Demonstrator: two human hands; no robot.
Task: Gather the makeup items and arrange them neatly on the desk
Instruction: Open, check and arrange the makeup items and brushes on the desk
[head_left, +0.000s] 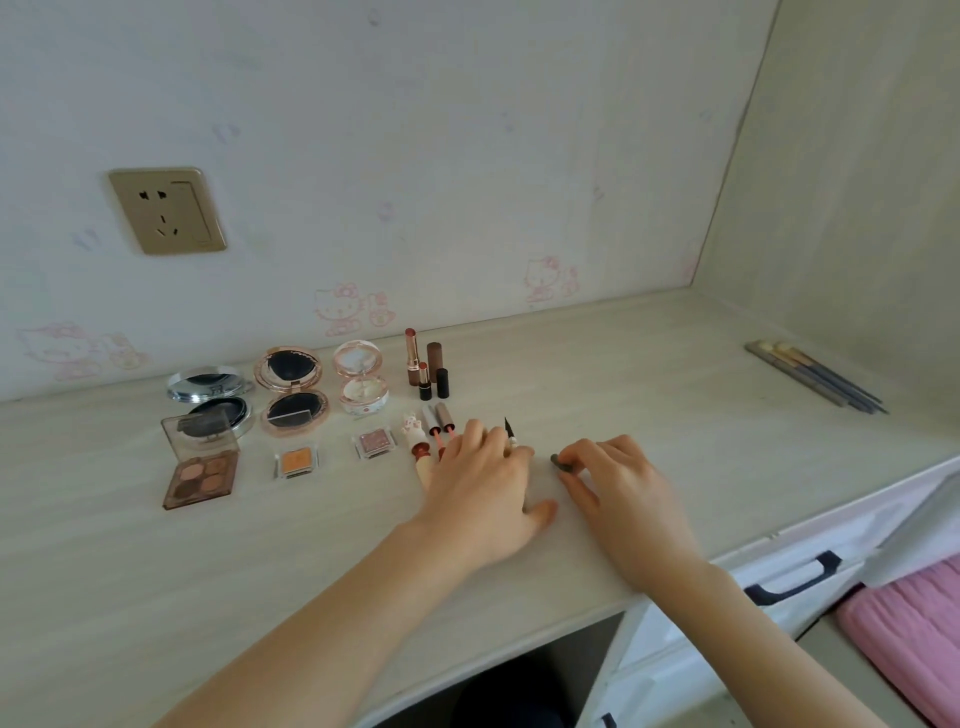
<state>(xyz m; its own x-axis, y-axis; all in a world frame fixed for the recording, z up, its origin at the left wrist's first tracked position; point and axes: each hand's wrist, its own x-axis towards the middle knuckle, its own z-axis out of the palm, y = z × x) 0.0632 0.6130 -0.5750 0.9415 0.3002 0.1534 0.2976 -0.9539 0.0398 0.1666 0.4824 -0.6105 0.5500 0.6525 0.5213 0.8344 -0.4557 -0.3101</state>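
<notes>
Head view looks down on a pale wood-grain counter (649, 374) where the sorting is nearly done. Round compacts (293, 387) stand open at the back, flat square palettes (205, 470) lie in front, and slim glossy lipsticks (423, 371) stand upright to their right. The left hand (483, 478) lies flat, fingers straight, over the lip tubes (441, 423) and a fine-tipped liner (509, 431), lining them up. The right hand (618, 478) pinches a small dark cap (562, 464) against the counter, just beside the liner. I'd guess the cap goes on that liner next, which needs a steady, precise fit. Thin brushes (815, 374) lie well apart at the far right, probably still to be gathered.
</notes>
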